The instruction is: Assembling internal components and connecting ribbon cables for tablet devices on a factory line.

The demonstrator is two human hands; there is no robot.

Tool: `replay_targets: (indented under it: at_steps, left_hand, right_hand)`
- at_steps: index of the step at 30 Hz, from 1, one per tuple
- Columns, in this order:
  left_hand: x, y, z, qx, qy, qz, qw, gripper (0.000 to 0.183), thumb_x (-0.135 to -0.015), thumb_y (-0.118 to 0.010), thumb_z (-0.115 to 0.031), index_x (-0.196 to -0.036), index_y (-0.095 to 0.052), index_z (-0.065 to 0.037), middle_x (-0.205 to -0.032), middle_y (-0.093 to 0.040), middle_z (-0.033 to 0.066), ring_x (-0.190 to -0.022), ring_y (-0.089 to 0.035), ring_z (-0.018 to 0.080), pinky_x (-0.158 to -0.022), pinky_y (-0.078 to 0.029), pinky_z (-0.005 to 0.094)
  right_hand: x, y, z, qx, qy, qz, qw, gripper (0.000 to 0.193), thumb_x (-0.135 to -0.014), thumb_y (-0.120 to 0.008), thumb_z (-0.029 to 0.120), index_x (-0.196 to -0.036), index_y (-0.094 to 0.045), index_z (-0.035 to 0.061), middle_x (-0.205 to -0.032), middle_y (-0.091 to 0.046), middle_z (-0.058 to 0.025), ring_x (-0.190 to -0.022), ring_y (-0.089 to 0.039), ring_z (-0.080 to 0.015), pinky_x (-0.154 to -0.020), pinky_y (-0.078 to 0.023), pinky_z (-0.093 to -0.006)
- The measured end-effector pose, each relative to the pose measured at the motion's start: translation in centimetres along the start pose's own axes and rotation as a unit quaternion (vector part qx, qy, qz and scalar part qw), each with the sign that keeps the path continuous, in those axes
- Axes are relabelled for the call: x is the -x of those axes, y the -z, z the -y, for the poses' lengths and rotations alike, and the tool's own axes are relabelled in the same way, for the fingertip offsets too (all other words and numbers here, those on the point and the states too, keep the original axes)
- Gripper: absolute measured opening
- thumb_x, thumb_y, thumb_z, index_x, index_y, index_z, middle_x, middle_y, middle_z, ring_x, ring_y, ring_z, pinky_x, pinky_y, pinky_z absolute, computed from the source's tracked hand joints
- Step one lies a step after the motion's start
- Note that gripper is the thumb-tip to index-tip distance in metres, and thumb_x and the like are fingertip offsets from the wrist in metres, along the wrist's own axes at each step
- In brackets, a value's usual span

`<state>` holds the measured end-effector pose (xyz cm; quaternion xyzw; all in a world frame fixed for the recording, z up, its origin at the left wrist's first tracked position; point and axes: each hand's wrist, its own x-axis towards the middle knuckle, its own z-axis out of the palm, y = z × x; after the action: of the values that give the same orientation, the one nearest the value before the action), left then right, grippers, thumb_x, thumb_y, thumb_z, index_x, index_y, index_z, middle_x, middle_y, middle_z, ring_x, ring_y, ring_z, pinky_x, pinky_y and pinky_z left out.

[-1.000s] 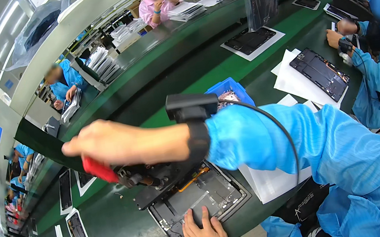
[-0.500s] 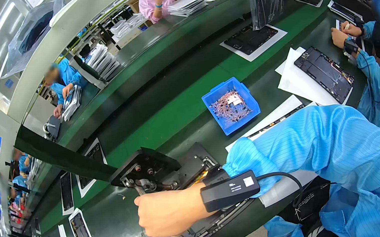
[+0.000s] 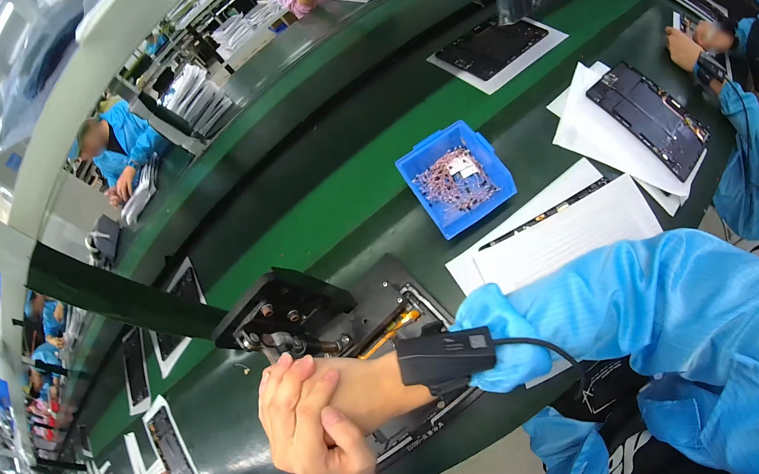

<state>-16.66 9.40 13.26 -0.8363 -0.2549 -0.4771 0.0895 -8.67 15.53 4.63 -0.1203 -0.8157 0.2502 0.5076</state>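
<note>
Left hand [image 3: 305,435] and right hand [image 3: 358,389] meet before the black clamp fixture [image 3: 309,300], pressed together; whether either holds anything I can't tell. Fixture's lid stands raised; on its near side the opened tablet [image 3: 425,428], partly hidden, looks unfinished, insides bare.

Bench [image 3: 230,426], dark green; belt [image 3: 344,211], brighter green, along its far edge. Toward the near edge: sleeve [image 3: 634,299], light blue; wrist unit [image 3: 446,355], black; fixture [image 3: 285,304], black; ribbon [image 3: 393,332], orange; paper [image 3: 567,234], white. Toward the far edge: bin [image 3: 475,216], blue; small parts [image 3: 447,186], pinkish.
</note>
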Motion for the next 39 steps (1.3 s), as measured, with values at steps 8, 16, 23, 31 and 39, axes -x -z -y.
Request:
replay_targets:
  at_steps: [8,16,23,31,39]
  left_hand:
    - [13.2,-1.0,-5.4,-0.138,0.194,0.127,0.963,0.030,-0.079,-0.086,-0.019,-0.102,-0.071,-0.010,-0.102,-0.067,0.0067,-0.096,-0.059,0.0312,-0.085,-0.046,0.0423]
    - [14.2,-0.9,-4.4,-0.156,0.138,0.282,0.936,0.022,-0.083,-0.080,-0.014,-0.100,-0.067,-0.008,-0.101,-0.067,0.0053,-0.092,-0.061,0.0279,-0.080,-0.046,0.0410]
    - [17.4,-1.4,-3.1,-0.119,0.198,0.152,0.961,0.024,-0.078,-0.072,0.000,-0.097,-0.059,-0.005,-0.104,-0.061,0.0107,-0.100,-0.056,0.0330,-0.090,-0.045,0.0471]
    - [11.3,-5.4,-16.1,0.125,0.101,0.174,0.971,0.015,-0.090,-0.067,-0.005,-0.104,-0.061,-0.004,-0.104,-0.061,0.0129,-0.099,-0.058,0.0362,-0.093,-0.046,0.0521]
    - [7.4,-15.6,-20.9,0.170,0.022,0.286,0.943,0.019,-0.082,-0.067,0.001,-0.099,-0.061,-0.005,-0.104,-0.062,0.0137,-0.092,-0.056,0.0343,-0.087,-0.045,0.0467]
  right_hand:
    - [-6.4,7.5,8.5,0.088,-0.059,0.010,0.994,0.040,-0.087,-0.064,0.024,-0.055,-0.059,0.0017,-0.058,-0.059,-0.0171,-0.057,-0.059,-0.0315,-0.062,-0.046,-0.0419]
    - [-14.3,12.0,-0.4,-0.323,-0.375,-0.130,0.859,0.031,-0.091,-0.066,0.026,-0.087,-0.064,-0.0037,-0.087,-0.068,-0.0196,-0.071,-0.068,-0.0297,-0.067,-0.054,-0.0419]
    - [1.5,19.4,12.6,0.290,-0.163,-0.035,0.942,0.028,-0.097,-0.062,0.028,-0.092,-0.057,0.0006,-0.076,-0.063,-0.0193,-0.072,-0.064,-0.0419,-0.067,-0.051,-0.0507]
    - [22.5,19.7,26.6,-0.065,-0.538,-0.133,0.830,0.051,-0.106,-0.059,0.041,-0.127,-0.049,-0.0041,-0.082,-0.068,-0.0140,-0.072,-0.070,-0.0224,-0.062,-0.052,-0.0359]
    - [30.6,21.0,28.9,0.242,-0.619,-0.268,0.697,0.037,-0.096,-0.072,0.025,-0.121,-0.059,0.0007,-0.078,-0.061,-0.0061,-0.063,-0.063,-0.0175,-0.059,-0.048,-0.0332]
